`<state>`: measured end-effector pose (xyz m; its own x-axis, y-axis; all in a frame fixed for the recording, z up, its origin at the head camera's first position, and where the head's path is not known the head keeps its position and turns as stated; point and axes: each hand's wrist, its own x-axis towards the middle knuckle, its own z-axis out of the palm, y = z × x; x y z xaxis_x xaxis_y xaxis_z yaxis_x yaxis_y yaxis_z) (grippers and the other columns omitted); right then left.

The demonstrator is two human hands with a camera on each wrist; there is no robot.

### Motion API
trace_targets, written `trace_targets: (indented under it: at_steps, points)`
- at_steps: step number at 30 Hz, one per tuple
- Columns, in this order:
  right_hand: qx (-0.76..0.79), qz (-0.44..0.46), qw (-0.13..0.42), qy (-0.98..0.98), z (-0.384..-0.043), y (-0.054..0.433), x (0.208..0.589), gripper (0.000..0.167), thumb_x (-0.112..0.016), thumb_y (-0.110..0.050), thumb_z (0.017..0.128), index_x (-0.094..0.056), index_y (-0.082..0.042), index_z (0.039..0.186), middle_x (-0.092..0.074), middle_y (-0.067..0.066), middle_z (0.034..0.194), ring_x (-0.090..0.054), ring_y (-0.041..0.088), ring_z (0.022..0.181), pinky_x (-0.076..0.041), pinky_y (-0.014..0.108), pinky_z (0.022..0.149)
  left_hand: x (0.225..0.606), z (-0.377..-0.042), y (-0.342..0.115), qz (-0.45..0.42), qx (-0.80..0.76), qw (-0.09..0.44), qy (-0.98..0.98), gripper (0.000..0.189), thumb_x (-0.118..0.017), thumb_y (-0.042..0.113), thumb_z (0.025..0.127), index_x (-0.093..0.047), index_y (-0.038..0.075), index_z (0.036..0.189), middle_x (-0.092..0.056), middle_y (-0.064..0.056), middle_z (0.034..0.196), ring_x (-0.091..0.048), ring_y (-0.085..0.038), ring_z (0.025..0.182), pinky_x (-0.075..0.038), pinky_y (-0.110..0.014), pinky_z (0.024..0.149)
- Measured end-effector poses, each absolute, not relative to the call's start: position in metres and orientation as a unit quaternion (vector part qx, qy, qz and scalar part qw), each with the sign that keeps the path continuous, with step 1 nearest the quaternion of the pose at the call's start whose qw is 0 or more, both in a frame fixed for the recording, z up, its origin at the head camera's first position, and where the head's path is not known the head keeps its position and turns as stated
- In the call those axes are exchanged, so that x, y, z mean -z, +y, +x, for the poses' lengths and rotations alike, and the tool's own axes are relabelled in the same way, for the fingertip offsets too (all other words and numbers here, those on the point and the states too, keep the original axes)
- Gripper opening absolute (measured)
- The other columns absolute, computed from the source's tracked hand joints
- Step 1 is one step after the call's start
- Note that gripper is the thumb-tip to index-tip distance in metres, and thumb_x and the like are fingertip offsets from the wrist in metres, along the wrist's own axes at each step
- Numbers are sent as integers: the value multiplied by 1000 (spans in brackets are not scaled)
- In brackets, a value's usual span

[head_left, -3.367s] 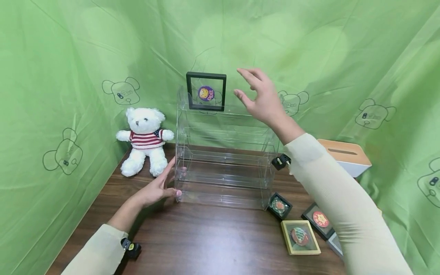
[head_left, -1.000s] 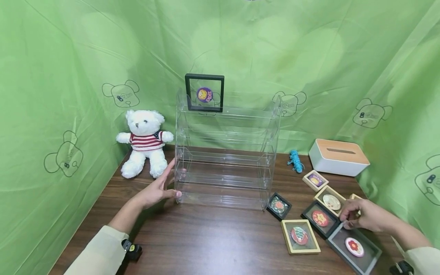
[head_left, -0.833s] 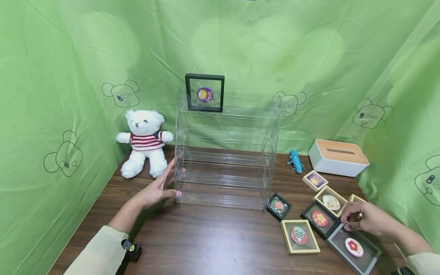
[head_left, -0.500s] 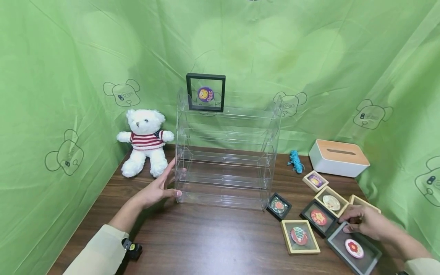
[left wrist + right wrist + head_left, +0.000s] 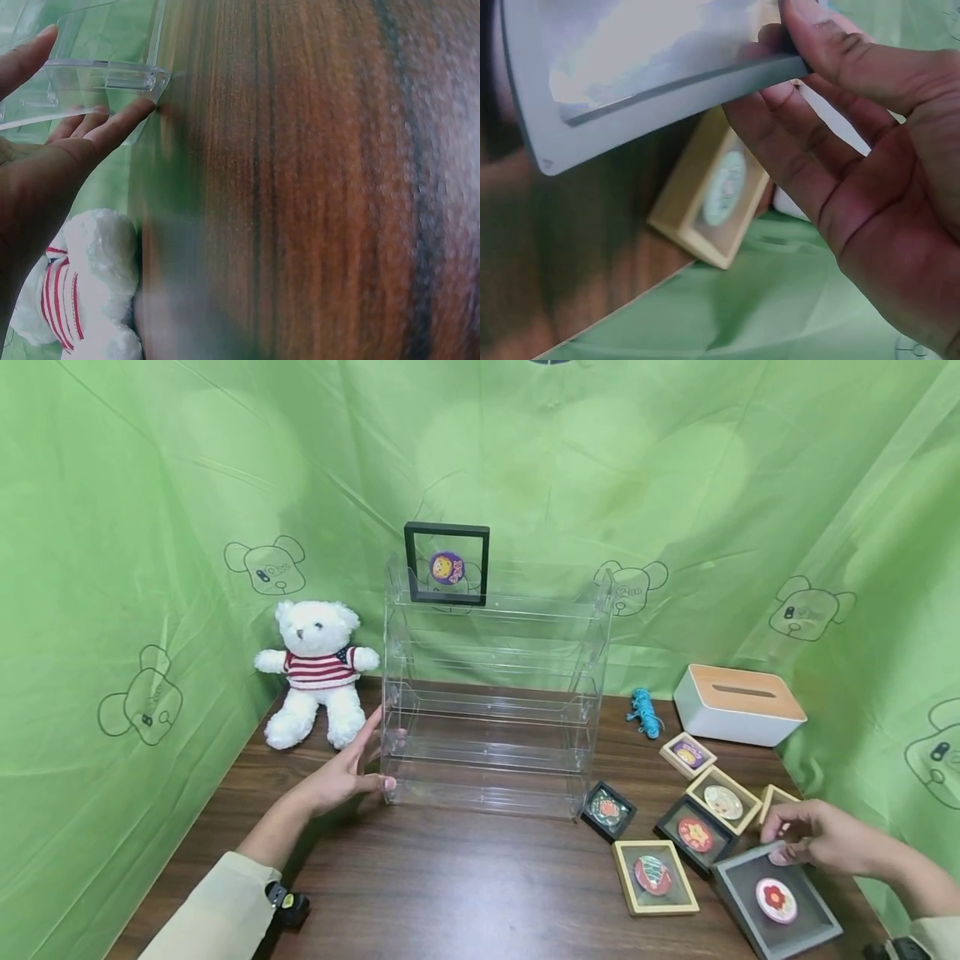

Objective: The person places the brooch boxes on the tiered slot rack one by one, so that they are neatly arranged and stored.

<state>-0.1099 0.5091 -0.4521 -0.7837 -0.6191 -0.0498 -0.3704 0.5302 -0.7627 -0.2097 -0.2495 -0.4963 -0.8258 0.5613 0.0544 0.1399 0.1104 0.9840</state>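
On the surface [image 5: 465,893] stands the clear rack [image 5: 491,797]; my left grip [image 5: 341,781], fingers extended, touches its side. To its right, the gray frame [image 5: 752,887] is pinched at one edge by my right grip [image 5: 821,837]. I judge it light and stiff, its pane [image 5: 806,902] slippery: hold the rim [image 5: 742,913], clear of the badge [image 5: 776,900].

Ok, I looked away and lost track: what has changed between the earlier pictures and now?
The right hand came down and rightward from beside the black frame atop the rack. It now grips the gray frame, which has turned slightly and looks tipped up at its far edge. The left hand stayed at the rack's side; the black frame and bear stayed put.
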Motion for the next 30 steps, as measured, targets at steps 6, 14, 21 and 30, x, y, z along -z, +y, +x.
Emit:
trace_targets:
  at_steps: [6, 14, 21, 30]
  points:
    - [393, -273, 148, 866, -115, 509, 430, 30, -76, 16, 88, -75, -5, 109, -78, 3, 100, -75, 10, 85, -65, 27, 71, 498, -211, -250, 250, -630, 171, 715, 129, -78, -3, 95, 12, 39, 177, -20, -32, 180, -10, -59, 168, -51, -29, 118]
    - [345, -194, -22, 918, -125, 480, 391, 36, -84, 11, 86, -82, -8, 117, -79, -17, 114, -73, 3, 93, -61, 20, 73, 497, -214, -250, 249, -615, 165, 730, 127, -79, 0, 96, 10, 41, 177, -24, -29, 180, -12, -58, 168, -44, -37, 124]
    - [363, -125, -133, 914, -142, 442, 351, 36, -83, 12, 89, -82, -4, 122, -75, -27, 112, -73, -2, 81, -59, 16, 63, 497, -212, -250, 246, -623, 168, 723, 128, -79, -1, 96, 11, 40, 177, -22, -31, 180, -11, -59, 168, -45, -18, 116]
    - [422, -168, -248, 856, -172, 391, 304, 33, -77, 26, 86, -77, 15, 117, -79, -17, 110, -75, -5, 96, -61, 13, 84, 498, -211, -250, 248, -621, 164, 725, 127, -79, 0, 96, 10, 39, 177, -23, -31, 180, -12, -58, 168, -41, -15, 116]
